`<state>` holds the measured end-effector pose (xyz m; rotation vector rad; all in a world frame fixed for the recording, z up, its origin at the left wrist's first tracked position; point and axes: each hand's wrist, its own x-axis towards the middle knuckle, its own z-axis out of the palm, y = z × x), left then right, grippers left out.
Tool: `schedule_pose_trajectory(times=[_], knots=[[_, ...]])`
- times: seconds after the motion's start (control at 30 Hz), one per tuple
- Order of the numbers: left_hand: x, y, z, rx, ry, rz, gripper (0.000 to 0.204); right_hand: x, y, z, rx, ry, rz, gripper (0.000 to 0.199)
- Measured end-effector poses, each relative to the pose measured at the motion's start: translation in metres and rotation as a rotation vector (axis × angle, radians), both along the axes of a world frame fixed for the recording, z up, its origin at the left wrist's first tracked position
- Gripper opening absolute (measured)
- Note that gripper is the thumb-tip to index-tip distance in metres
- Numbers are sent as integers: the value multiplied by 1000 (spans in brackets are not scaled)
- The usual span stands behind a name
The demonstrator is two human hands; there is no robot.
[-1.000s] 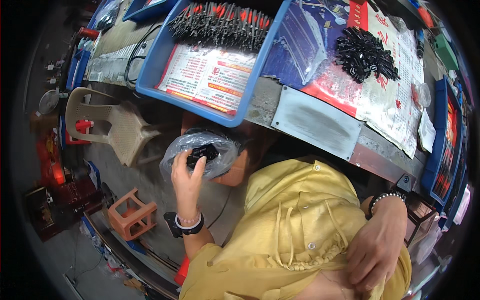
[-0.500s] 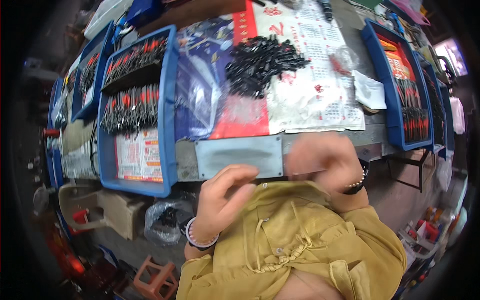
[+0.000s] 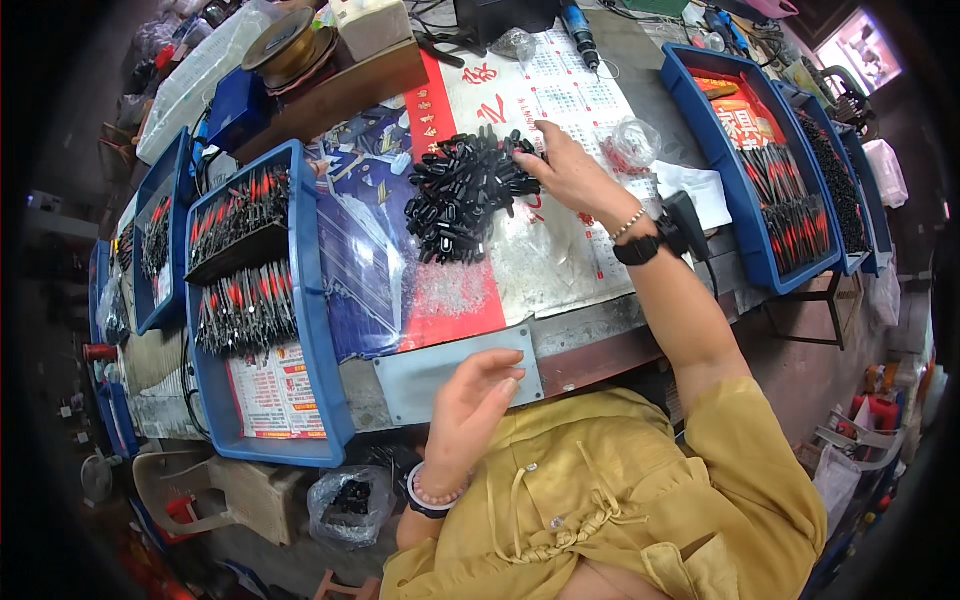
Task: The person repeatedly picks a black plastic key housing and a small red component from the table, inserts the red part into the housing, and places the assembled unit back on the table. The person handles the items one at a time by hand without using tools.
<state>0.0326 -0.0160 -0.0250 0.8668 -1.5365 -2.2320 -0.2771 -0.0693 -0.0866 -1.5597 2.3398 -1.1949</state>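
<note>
A heap of small glossy black plastic pieces [image 3: 465, 190] lies on the printed poster sheets [image 3: 540, 270]. My right hand [image 3: 578, 178] is at the heap's right edge, with fingers spread and fingertips close to the pieces; I see nothing held in it. Low in front of me, my left hand [image 3: 475, 400] hovers by a pale metal plate [image 3: 410, 375] fixed at the table's front edge. Its fingers are loosely bent and apart from the thumb, with nothing visible between them.
Blue trays [image 3: 325, 370] of black and red pointed pieces stand on the left; another blue tray [image 3: 745, 215] stands on the right. A blue-and-black screwdriver-like tool [image 3: 580, 38], a clear plastic bag [image 3: 632, 145] and a wire spool [image 3: 288, 48] lie farther back.
My right hand has moved from near my body forward to the black heap. The left hand stays low near the plate. The whole view has tilted and shifted.
</note>
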Motion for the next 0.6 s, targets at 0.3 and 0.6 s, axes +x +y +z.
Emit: schedule_pose_trajectory(times=[0.3, 0.6], knots=[[11, -2, -5, 108, 56, 131, 31, 48, -13, -26, 64, 178, 14, 68], [27, -3, -9, 162, 56, 47, 28, 11, -39, -3, 93, -226, 62, 64]])
